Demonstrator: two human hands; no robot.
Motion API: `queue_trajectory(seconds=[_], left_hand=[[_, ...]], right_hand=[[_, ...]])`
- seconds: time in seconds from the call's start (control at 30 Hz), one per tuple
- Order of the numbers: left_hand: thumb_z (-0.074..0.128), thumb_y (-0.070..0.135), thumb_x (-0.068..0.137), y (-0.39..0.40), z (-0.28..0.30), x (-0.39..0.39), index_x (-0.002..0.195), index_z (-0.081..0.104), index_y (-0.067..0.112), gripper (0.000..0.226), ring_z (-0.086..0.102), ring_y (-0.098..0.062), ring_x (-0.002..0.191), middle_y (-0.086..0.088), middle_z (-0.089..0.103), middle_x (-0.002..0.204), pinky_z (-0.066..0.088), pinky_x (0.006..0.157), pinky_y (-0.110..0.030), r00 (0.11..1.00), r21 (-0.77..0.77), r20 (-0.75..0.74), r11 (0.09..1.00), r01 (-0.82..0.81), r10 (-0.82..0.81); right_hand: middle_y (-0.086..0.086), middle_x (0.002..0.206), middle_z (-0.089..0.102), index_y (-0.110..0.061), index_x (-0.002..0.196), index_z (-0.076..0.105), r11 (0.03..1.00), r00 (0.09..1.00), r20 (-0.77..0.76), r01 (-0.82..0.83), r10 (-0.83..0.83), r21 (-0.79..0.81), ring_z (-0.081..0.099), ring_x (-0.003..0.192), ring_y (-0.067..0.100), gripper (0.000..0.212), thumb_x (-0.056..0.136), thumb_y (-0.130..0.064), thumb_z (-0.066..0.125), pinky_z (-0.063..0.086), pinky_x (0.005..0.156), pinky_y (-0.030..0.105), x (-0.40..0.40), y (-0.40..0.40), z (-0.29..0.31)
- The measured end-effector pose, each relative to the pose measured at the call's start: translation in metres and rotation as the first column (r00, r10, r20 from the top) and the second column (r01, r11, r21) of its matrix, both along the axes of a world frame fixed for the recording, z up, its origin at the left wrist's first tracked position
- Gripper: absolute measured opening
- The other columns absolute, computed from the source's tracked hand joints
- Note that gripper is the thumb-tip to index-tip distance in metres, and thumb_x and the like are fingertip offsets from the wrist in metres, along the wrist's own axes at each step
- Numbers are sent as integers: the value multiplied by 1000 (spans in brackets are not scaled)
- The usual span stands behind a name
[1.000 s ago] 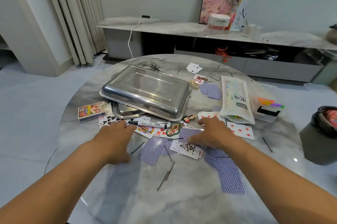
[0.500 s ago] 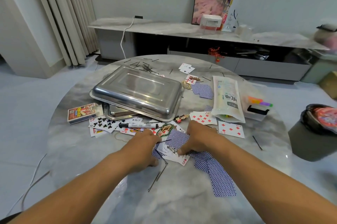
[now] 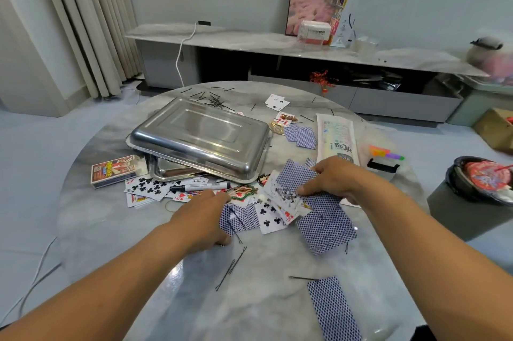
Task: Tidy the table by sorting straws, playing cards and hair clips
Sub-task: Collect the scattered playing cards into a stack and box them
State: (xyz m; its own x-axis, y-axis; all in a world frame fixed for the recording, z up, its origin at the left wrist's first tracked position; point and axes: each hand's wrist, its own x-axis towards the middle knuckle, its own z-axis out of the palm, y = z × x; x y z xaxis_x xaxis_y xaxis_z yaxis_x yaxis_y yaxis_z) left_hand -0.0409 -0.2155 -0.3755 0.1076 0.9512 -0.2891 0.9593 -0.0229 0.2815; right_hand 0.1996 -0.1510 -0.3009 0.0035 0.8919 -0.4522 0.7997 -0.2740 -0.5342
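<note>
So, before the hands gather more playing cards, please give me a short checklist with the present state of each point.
1. Right hand grips blue-backed playing cards: ok.
2. Left hand free to collect: cannot tell, fingertips hidden.
3. Thin black hairpins off the cards: not ok, some lie on a blue-backed card.
4. Red cardboard card box within view: ok.
5. Black-capped white marker off the cards: not ok, it rests on face-up cards.

Playing cards [image 3: 323, 222], mostly blue backs up, lie heaped mid-table; more sit toward the far edge. Black hairpins [image 3: 231, 267] lie scattered flat. Straw packet [image 3: 337, 138] lies near the right edge.
</note>
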Motion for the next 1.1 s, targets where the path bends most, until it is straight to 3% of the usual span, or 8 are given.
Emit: queue_trajectory(seconds=[0.2,0.33,0.5,0.63,0.73,0.8,0.93,1.1], left_hand=[[78,45,74,0,1,1,146,32,30,86,44,-21,130,2,38,145,45,96,-35,1000,4,-17,1000,-24,24],[77,40,78,-6,5,8,148,30,29,85,40,-22,134,0,37,147,41,101,-35,999,61,21,997,-42,41],[72,43,83,-15,14,23,136,43,29,62,53,-16,112,2,53,125,47,92,-32,939,175,332,973,-151,86],[74,56,73,-20,32,48,130,48,24,70,59,-15,110,1,60,122,50,96,-37,389,-311,830,911,-271,399],[62,54,81,-24,45,69,126,58,17,59,59,-27,119,-10,65,125,44,106,-45,-170,-572,807,820,10,565],[50,42,95,-27,54,78,123,62,14,41,65,-30,111,-14,70,116,47,101,-49,-376,-601,724,796,70,579],[43,24,102,-30,60,75,118,60,4,30,70,-35,99,-20,71,108,59,78,-49,-448,-639,691,769,-11,567],[42,21,103,-30,58,51,110,59,0,27,69,-33,98,-21,72,104,57,80,-44,-303,-667,737,721,-187,604]], right_hand=[[-1,90,66,-19,94,68,966,988,80,-143,129,216,63,80,16,17,80,-14,77,55,65,31,-5,-12,2],[2,84,63,-17,84,65,927,904,328,-338,273,162,59,83,24,10,78,-15,73,48,65,31,-16,-29,-24],[5,87,70,-22,100,71,957,980,118,-183,160,223,65,74,22,25,79,-9,72,53,63,35,-4,-26,-29],[5,89,70,-12,99,68,965,902,-424,174,-77,196,68,83,23,18,83,-14,76,58,73,38,-6,-23,-6],[9,106,71,-7,110,65,992,770,-637,110,-45,63,68,98,25,36,87,-34,71,56,90,44,-22,-33,2],[5,112,70,-12,116,63,990,836,-542,-8,84,141,67,102,21,44,94,-49,56,54,93,41,-39,-45,0],[0,109,65,-16,111,59,959,910,-340,-164,238,232,62,100,16,52,101,-57,29,47,96,39,-44,-57,7],[9,124,62,-5,122,61,954,907,296,-286,298,-86,58,109,24,71,78,-61,70,46,96,38,10,-48,1]])
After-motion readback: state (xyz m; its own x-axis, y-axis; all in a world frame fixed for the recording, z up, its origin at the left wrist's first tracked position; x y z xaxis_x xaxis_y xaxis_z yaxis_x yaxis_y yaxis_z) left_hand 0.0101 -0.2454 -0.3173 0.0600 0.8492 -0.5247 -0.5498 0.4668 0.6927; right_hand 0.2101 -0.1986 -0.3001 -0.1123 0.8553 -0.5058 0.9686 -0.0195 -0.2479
